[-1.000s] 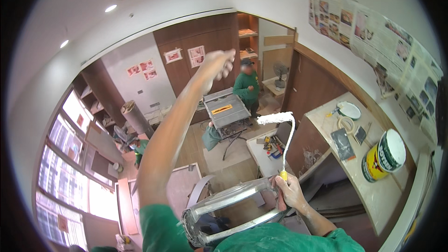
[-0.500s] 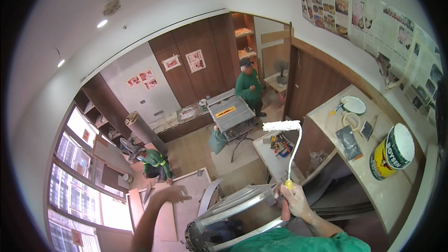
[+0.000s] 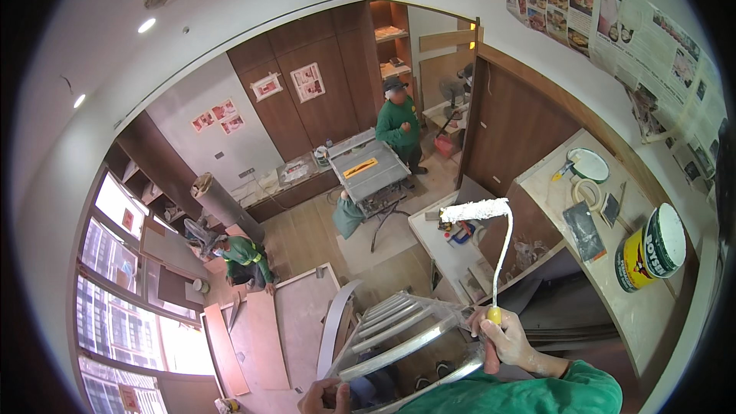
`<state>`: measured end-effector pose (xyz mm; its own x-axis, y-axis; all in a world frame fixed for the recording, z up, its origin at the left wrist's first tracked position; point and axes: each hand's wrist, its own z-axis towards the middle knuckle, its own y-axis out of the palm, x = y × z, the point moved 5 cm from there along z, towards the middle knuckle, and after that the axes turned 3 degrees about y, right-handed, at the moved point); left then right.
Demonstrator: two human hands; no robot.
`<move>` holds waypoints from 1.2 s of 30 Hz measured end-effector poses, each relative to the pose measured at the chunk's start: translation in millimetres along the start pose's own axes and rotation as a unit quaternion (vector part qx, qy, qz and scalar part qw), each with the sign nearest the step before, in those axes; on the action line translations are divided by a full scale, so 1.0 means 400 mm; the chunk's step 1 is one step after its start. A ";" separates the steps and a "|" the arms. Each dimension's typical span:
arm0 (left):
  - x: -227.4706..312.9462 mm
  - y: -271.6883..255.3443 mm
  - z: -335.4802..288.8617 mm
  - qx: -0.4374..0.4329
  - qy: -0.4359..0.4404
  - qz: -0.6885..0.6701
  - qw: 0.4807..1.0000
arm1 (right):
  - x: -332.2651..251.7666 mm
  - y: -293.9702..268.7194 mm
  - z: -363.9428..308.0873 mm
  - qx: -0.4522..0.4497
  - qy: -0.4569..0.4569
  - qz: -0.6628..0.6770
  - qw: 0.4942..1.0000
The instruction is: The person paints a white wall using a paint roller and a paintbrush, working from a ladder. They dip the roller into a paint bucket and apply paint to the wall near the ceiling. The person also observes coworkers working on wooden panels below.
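A paint roller (image 3: 475, 210) with a white, paint-coated sleeve and bent white frame stands upright in my right hand (image 3: 507, 341). My fingers are closed round its handle just below the yellow collar (image 3: 494, 314). A reddish piece shows under that hand; whether it is the handle's end I cannot tell. Below me is a metal stepladder (image 3: 399, 349), its rungs running down toward the floor. At its near left end my left hand (image 3: 326, 396) has its fingers curled against the ladder's edge, partly cut off by the picture's lower rim.
On the ledge at right stand a yellow-and-green paint bucket (image 3: 642, 257), a white-filled lid (image 3: 589, 165), a tape roll (image 3: 588, 194) and a dark flat sheet (image 3: 584, 230). One co-worker (image 3: 399, 124) stands by the table saw (image 3: 368, 172); another (image 3: 244, 257) crouches at left near boards (image 3: 268, 341).
My left hand has come down from the open air at left to the ladder's edge. The roller has shifted slightly right, and the whole view has turned a little.
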<state>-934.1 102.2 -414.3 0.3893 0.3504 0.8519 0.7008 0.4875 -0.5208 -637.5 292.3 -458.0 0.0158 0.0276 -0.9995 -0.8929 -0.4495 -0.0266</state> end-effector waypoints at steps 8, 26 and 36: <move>0.010 0.017 0.019 -0.019 0.050 0.151 0.987 | -0.005 0.007 0.001 -0.006 0.000 -0.001 1.000; -0.015 0.016 0.003 0.021 0.011 0.115 0.993 | -0.007 0.002 -0.001 -0.002 -0.005 -0.003 1.000; 0.012 0.027 0.002 0.020 0.031 0.100 0.994 | -0.019 0.003 -0.001 -0.003 0.003 0.003 1.000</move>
<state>-925.3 109.7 -415.7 0.5562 0.3937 0.7318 0.5818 0.4444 -0.6812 -638.4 291.0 -450.3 0.0137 0.0196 -0.9997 -0.8899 -0.4557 -0.0211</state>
